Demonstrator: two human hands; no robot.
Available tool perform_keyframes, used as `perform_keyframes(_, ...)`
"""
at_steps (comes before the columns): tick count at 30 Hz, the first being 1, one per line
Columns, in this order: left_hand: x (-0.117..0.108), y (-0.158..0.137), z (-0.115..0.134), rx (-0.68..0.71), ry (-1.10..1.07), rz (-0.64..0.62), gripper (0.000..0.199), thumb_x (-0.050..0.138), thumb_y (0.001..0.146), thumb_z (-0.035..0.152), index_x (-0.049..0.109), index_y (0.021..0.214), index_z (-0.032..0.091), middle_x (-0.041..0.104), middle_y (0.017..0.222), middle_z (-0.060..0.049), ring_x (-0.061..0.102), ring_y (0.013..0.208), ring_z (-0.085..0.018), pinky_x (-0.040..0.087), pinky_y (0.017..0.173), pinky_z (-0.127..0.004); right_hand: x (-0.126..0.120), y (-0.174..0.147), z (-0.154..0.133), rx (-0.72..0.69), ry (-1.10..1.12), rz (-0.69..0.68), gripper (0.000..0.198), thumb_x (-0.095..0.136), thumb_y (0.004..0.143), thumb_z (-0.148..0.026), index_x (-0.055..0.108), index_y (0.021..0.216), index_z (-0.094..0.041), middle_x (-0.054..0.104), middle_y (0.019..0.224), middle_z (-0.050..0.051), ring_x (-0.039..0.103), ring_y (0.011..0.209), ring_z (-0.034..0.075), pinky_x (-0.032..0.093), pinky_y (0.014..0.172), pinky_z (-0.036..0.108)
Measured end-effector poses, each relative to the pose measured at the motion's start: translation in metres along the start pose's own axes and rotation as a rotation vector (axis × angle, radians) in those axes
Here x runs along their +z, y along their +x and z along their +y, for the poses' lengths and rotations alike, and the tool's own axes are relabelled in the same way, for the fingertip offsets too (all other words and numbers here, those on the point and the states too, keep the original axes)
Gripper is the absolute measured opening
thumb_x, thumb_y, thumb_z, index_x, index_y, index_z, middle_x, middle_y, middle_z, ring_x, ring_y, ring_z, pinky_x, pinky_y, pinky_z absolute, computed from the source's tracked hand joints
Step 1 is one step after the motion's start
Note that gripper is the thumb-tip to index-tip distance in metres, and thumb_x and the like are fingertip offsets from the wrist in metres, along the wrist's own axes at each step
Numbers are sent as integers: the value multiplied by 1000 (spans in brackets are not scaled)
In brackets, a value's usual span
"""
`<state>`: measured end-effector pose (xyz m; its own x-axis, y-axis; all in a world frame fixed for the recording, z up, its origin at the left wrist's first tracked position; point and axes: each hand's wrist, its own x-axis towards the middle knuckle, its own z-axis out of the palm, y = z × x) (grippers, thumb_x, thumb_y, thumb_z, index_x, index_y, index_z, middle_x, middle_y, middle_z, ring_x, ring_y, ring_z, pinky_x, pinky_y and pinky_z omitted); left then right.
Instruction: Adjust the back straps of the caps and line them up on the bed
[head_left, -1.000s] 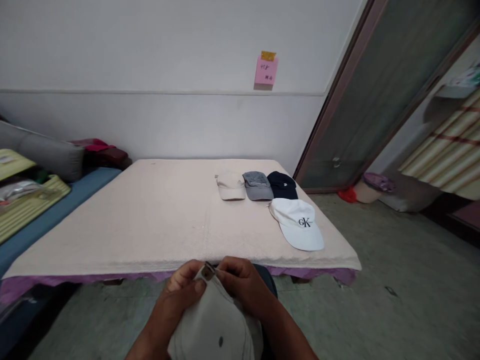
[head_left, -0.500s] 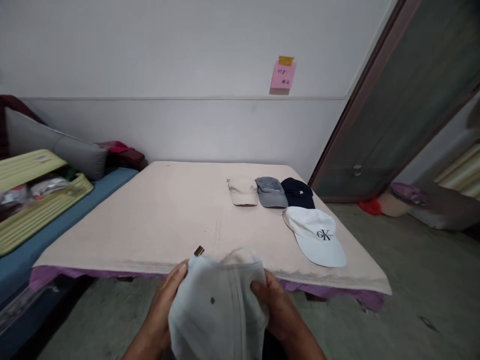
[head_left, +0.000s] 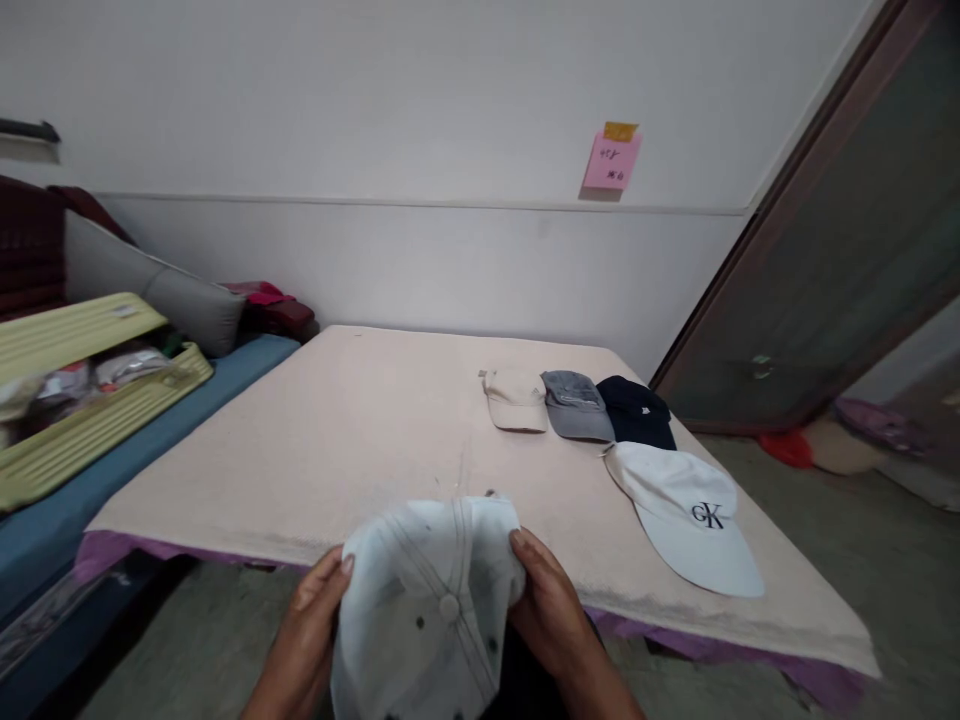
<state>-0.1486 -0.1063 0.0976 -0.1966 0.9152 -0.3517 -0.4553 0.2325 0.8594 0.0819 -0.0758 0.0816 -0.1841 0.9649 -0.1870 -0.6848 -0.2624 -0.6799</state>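
Observation:
A pale baseball cap (head_left: 420, 600) is held up in front of me at the table's near edge, its crown button and seams facing me. My left hand (head_left: 311, 615) is closed on its left side, with the thumb along the fabric. On the opposite side my right hand (head_left: 551, 605) grips the cap too. Farther back lie a cream cap (head_left: 516, 398), a grey cap (head_left: 577, 405) and a navy cap (head_left: 637, 412), side by side. A white cap with "CK"-like letters (head_left: 682, 510) rests in front of the navy one.
The caps lie on a table with a pale pink cover (head_left: 360, 420). To the left, a blue bench (head_left: 247, 370) bears a yellow-green open container (head_left: 112, 400) and a grey cushion (head_left: 187, 290). A pink note (head_left: 611, 162) is taped to the wall.
The cap in my hands has tilted, so its top button and more of the crown now show. My view has turned a little left, shifting the table and other caps rightward.

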Motion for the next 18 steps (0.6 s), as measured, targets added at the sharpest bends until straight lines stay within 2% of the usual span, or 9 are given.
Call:
perform_keyframes(4, -2, 46, 35, 109, 2, -31, 37, 78, 67, 33, 67, 98, 18, 75, 82, -2, 69, 76, -20, 52, 66, -25, -2, 15, 11, -15, -29, -50, 25, 62, 83, -39, 65, 88, -15, 64, 76, 5, 57, 64, 14, 41, 57, 24)
perform_keyframes(8, -9, 102, 76, 287, -106, -39, 32, 79, 64, 30, 68, 91, 17, 74, 80, -2, 69, 75, -19, 55, 68, -26, -8, 25, 22, 28, -72, -7, 26, 63, 83, -39, 64, 91, -15, 63, 73, 4, 55, 57, 12, 37, 53, 23)
perform_keyframes(11, -18, 152, 99, 414, -137, -52, 31, 76, 66, 28, 68, 94, 17, 74, 83, -3, 69, 78, -21, 56, 71, -28, -15, 32, 31, 48, -91, 31, 24, 66, 81, -37, 64, 91, -15, 62, 71, 4, 54, 57, 11, 37, 52, 22)
perform_keyframes(14, -34, 199, 97, 387, 52, -9, 36, 70, 69, 33, 67, 101, 18, 74, 90, -6, 69, 80, -23, 56, 70, -31, -23, 40, 38, 73, -105, 94, 26, 69, 77, -38, 64, 89, -15, 62, 70, 3, 54, 56, 10, 36, 51, 21)
perform_keyframes(15, -40, 212, 90, 333, 186, 44, 35, 68, 70, 35, 67, 101, 18, 74, 88, -6, 69, 78, -23, 56, 69, -31, -25, 42, 39, 80, -111, 120, 27, 70, 76, -38, 64, 88, -15, 62, 69, 3, 53, 55, 10, 35, 50, 21)
perform_keyframes(18, -61, 240, 60, 212, 365, 123, 28, 70, 66, 30, 70, 88, 12, 74, 75, -9, 68, 70, -25, 55, 62, -33, -34, 46, 41, 87, -141, 183, 27, 73, 73, -38, 64, 86, -15, 62, 66, 2, 53, 52, 9, 33, 48, 19)
